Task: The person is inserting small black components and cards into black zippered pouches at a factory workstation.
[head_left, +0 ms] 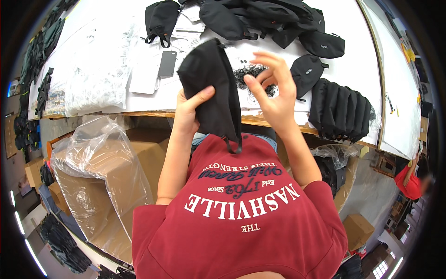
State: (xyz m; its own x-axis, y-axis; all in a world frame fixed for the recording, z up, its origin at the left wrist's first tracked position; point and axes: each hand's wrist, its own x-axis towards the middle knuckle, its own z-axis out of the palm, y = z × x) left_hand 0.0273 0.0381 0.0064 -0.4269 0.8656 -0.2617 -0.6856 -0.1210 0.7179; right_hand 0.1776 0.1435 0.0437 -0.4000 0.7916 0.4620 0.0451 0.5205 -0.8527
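A black zip pouch (210,76) is held up over the near edge of the table, with my left hand (189,108) gripping its left side and the thumb across its front. A small loop hangs from the pouch's lower end. To the right of it my right hand (280,95) is raised, its fingers spread and curved, thumb and forefinger apart; nothing shows between them. Behind that hand lies a tangle of thin black cords (247,76), partly covered by the fingers.
Black pouches (265,18) are heaped at the table's back. A row of pouches (341,109) stands at the right front. On the white table (107,11) lie clear plastic bags (95,69) and a black tag (167,63). Below left stands a plastic-lined cardboard box (109,181).
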